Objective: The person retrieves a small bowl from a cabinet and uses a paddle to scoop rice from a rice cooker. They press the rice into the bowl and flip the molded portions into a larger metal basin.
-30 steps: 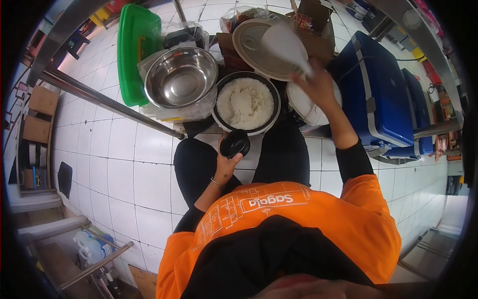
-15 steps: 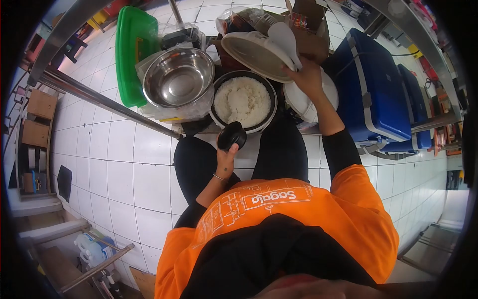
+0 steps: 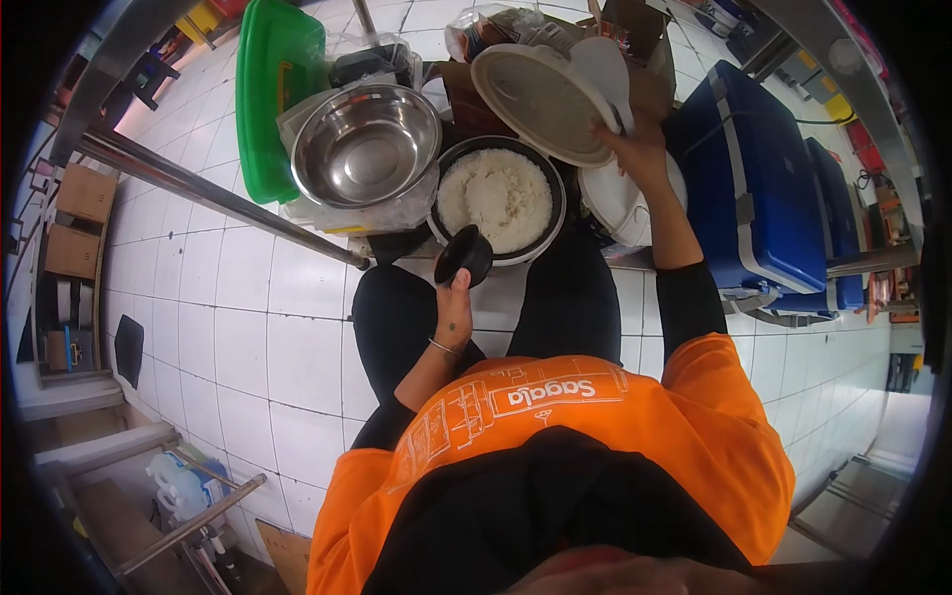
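A round pot (image 3: 558, 213) full of white rice (image 3: 496, 198) stands in front of my knees. My left hand (image 3: 454, 302) is wrapped round a small black bowl (image 3: 464, 256) at the pot's near left rim. Above and right of the pot, my right hand (image 3: 635, 149) grips a pale round lid (image 3: 540, 99), tilted with its underside showing. A white paddle-like piece (image 3: 601, 74) lies against the lid by my fingers; whether I also hold it I cannot tell. Below my right hand sits a white-lidded container (image 3: 620, 203).
A steel basin (image 3: 367, 147) rests left of the pot, beside an upright green tray (image 3: 273, 109). Behind are plastic bags (image 3: 486, 30) and a cardboard box (image 3: 640, 35). Large blue cool boxes (image 3: 759, 178) stand at the right. Metal rails (image 3: 228, 203) frame the space.
The pot, basin and boxes have shifted slightly in the view. My right hand and the lid appear slightly further right. The black bowl is tilted a little differently in my left hand.
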A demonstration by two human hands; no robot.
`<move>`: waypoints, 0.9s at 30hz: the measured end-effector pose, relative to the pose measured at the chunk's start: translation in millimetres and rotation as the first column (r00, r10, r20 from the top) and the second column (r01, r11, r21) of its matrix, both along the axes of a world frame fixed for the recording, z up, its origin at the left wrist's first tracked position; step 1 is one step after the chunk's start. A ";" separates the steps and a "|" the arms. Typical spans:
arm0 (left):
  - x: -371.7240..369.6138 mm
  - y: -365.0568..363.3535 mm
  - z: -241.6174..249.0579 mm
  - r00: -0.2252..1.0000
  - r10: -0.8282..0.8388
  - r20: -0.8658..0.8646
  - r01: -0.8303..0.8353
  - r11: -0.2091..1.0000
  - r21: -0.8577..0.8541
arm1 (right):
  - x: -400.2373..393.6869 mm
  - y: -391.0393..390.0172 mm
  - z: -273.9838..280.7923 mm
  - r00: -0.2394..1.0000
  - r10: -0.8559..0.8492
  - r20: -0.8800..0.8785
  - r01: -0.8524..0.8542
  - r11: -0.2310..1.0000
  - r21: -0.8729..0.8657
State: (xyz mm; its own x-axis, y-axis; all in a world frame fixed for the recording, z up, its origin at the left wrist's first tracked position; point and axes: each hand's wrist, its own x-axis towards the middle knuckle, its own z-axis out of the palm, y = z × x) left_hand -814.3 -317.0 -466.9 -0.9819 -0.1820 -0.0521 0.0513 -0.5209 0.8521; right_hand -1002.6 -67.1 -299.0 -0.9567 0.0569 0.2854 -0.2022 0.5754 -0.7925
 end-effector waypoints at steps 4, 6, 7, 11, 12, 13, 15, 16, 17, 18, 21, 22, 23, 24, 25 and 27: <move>-6.3 -0.5 -0.2 1.000 -0.012 -0.020 0.012 1.000 -0.020 | 3.2 -8.1 -17.5 0.997 0.049 -0.065 -0.034 0.978 0.206; -6.7 -3.8 0.4 0.999 0.031 -0.014 -0.031 1.000 0.002 | 8.4 -12.7 -21.7 0.995 0.058 -0.078 -0.036 0.967 0.253; -8.0 -6.6 0.6 0.999 0.033 -0.010 -0.032 0.999 0.003 | 13.2 -15.6 -19.5 0.994 0.060 -0.091 -0.041 0.978 0.203; -14.7 -20.9 4.6 0.998 0.063 -0.015 -0.063 0.998 0.018 | 15.2 -5.1 -21.5 0.993 0.019 -0.112 -0.005 0.993 0.117; -13.2 -22.3 8.1 0.998 0.058 -0.021 -0.057 0.998 0.039 | 13.3 2.0 -22.5 0.994 0.019 -0.107 -0.007 0.993 0.117; -11.5 -21.9 13.9 0.999 0.028 -0.036 -0.026 0.999 0.047 | 7.3 10.1 -21.9 0.995 -0.088 0.037 0.089 0.996 -0.021; -9.4 -24.8 7.4 0.999 0.021 -0.045 -0.018 0.998 0.065 | -2.4 23.8 -14.7 0.970 -0.139 0.200 0.177 0.966 -0.188; -5.9 -26.8 2.5 0.999 0.008 -0.048 -0.004 0.997 0.083 | -5.8 28.1 -17.0 0.970 -0.140 0.200 0.178 0.966 -0.188; -1.7 -29.6 -2.3 0.999 0.005 -0.045 -0.001 0.997 0.083 | -9.1 31.9 -21.2 0.965 -0.140 0.222 0.182 0.966 -0.185; 0.1 -33.1 -5.6 0.998 -0.007 -0.055 0.012 0.996 0.094 | -9.0 29.6 -17.2 0.961 -0.139 0.239 0.185 0.966 -0.182; 7.9 -41.7 -14.2 0.998 -0.026 -0.050 0.031 0.996 0.090 | 0.6 20.8 -6.9 0.972 -0.134 0.192 0.156 0.982 -0.104; 9.7 -43.1 -15.7 0.999 -0.034 -0.039 0.037 0.997 0.070 | 2.2 21.3 -6.3 0.972 -0.135 0.192 0.156 0.983 -0.098; 11.0 -44.4 -17.0 0.999 -0.034 -0.040 0.037 0.997 0.075 | 3.5 22.0 -5.8 0.978 -0.117 0.175 0.139 0.983 -0.122; 11.3 -45.4 -12.1 0.998 -0.045 -0.053 0.042 0.998 -0.047 | 4.1 22.9 -5.3 0.983 -0.098 0.156 0.121 0.982 -0.147; 11.3 -46.6 -7.8 0.996 -0.055 -0.065 0.044 0.985 -0.169 | 0.3 34.4 -12.7 0.984 -0.097 0.152 0.119 0.983 -0.143; 13.2 -49.1 -1.6 0.996 -0.060 -0.062 0.048 0.984 -0.174 | -5.1 56.6 -23.9 0.975 -0.118 0.187 0.203 0.816 -0.542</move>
State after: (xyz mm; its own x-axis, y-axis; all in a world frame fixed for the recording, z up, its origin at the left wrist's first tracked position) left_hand -801.1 -366.1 -468.5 -0.9908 -0.1291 0.0416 0.0871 -0.3706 0.9247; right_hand -1007.6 -10.5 -322.9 -0.9466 0.3214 0.0246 -0.0108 0.0447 -0.9989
